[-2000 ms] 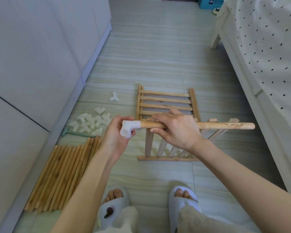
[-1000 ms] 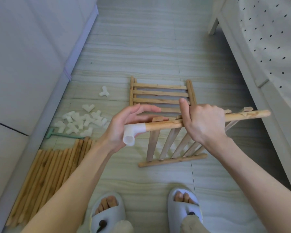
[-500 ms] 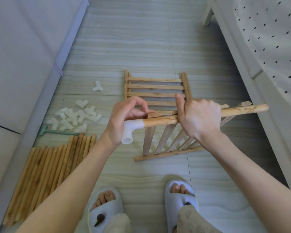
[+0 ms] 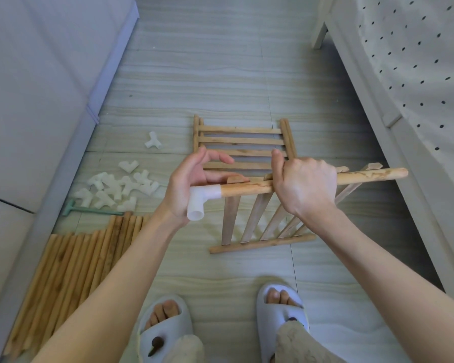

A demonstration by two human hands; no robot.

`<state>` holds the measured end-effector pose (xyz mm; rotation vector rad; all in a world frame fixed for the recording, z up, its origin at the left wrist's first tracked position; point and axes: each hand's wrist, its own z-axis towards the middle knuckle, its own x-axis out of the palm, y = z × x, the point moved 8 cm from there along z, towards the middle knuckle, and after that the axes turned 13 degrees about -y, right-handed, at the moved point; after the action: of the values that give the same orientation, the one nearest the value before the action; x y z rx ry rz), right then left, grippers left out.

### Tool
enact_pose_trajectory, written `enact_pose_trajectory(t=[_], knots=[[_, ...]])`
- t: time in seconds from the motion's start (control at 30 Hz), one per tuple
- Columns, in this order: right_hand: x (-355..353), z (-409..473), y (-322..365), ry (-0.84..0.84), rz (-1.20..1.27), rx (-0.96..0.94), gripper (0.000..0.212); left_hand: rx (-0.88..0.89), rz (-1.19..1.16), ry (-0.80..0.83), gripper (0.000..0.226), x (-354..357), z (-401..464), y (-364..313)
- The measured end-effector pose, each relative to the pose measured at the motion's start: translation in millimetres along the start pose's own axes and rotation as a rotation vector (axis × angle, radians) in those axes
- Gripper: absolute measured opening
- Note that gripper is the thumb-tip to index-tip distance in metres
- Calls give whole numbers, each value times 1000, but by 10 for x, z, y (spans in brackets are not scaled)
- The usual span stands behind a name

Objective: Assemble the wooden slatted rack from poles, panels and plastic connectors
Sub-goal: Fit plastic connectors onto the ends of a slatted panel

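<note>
While two feet in grey slippers [image 4: 165, 328] stand nearest on the tiled floor [image 4: 220, 74], the right hand [image 4: 306, 187] curls its grip round a wooden pole [image 4: 364, 176] held level above the floor, and the left hand [image 4: 192, 184], fingers loosely spread, rests its palm against the white plastic connector [image 4: 201, 199] fitted on the pole's left end. Beneath and beyond the pole lie two slatted panels [image 4: 243, 142], with a row of spare poles [image 4: 71, 263] at near left and a heap of loose connectors [image 4: 116, 188] farther left.
</note>
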<state>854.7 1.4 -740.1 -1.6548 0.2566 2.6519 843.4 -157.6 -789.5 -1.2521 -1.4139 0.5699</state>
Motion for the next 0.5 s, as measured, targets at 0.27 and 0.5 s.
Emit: enact_pose_trajectory(t=[0.27,0.5], knots=[[48,40,-47,-22,-7,17,61,9,-21,-35,41,-2,97,-69],[-112,-16,108,-48,84,-68,47,150,349,-450,39,-417,38,-180]])
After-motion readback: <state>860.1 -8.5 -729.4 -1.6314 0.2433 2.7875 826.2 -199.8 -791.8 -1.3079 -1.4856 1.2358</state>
